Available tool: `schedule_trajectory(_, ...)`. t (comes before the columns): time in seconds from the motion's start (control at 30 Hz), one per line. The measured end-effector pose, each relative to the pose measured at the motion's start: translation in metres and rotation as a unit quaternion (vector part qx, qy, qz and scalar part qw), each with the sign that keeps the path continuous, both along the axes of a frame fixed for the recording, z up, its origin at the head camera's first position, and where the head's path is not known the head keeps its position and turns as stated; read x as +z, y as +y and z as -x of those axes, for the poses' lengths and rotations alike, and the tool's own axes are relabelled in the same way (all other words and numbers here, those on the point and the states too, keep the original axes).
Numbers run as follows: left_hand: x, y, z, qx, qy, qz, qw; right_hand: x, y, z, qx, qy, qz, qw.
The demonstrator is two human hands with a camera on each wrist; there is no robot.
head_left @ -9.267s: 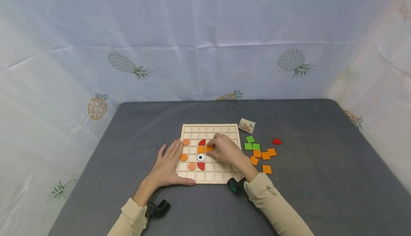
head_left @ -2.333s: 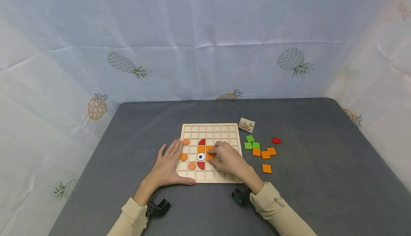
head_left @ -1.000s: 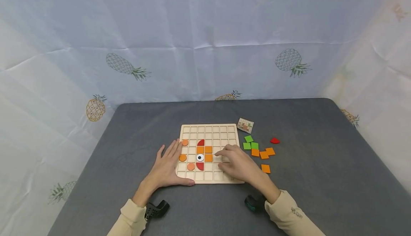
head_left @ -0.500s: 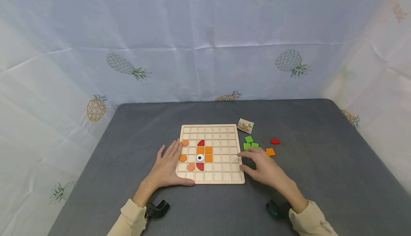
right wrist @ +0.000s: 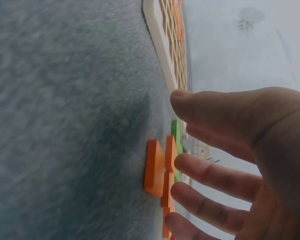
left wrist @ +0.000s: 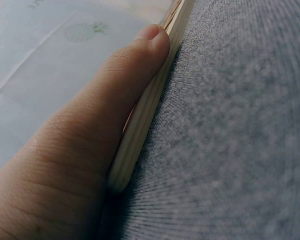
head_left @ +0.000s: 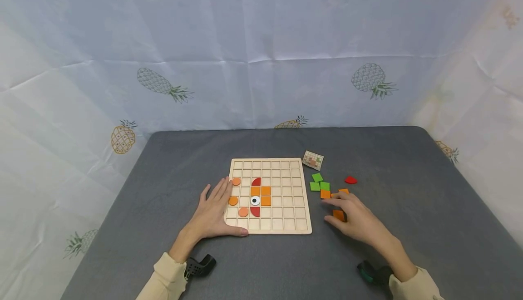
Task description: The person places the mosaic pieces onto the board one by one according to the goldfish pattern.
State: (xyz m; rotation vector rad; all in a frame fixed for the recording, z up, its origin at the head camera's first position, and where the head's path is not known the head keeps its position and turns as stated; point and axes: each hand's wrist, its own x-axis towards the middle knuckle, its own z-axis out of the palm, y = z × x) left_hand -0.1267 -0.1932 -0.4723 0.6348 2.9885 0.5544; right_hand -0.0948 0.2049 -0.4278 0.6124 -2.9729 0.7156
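Observation:
A wooden grid board (head_left: 288,200) lies on the table in the head view. On it sit orange discs (head_left: 233,200), red quarter-round pieces (head_left: 255,211), a white eye piece (head_left: 255,200) and orange squares (head_left: 266,190). My left hand (head_left: 212,213) rests on the board's left corner, fingers spread; in the left wrist view its thumb (left wrist: 135,65) lies along the board's edge. My right hand (head_left: 355,216) hovers over loose orange square tiles (head_left: 325,194), fingers apart and holding nothing. It partly hides the orange tile (right wrist: 154,170) nearest it.
Green square tiles (head_left: 314,186) lie right of the board, with a red piece (head_left: 350,180) farther right. A small patterned card (head_left: 313,160) lies by the board's far right corner. A pineapple-print cloth (head_left: 261,86) hangs behind the grey table (head_left: 196,154).
An orange square tile went from the loose group onto the board beside the eye piece. My right hand let go and moved right to the loose tiles. My left hand stayed put.

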Motion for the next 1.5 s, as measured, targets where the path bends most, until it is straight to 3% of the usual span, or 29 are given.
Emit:
schedule_trajectory(0.63, 0.000, 0.000, 0.000, 0.001, 0.000, 0.008, 1.0000, -0.004, 0.010, -0.007, 0.002, -0.029, -0.030, 0.9991)
schedule_trajectory(1.5, 0.000, 0.000, 0.000, 0.002, -0.002, 0.010, 0.9999, -0.007, 0.019, -0.004, -0.007, -0.013, -0.029, 0.9995)
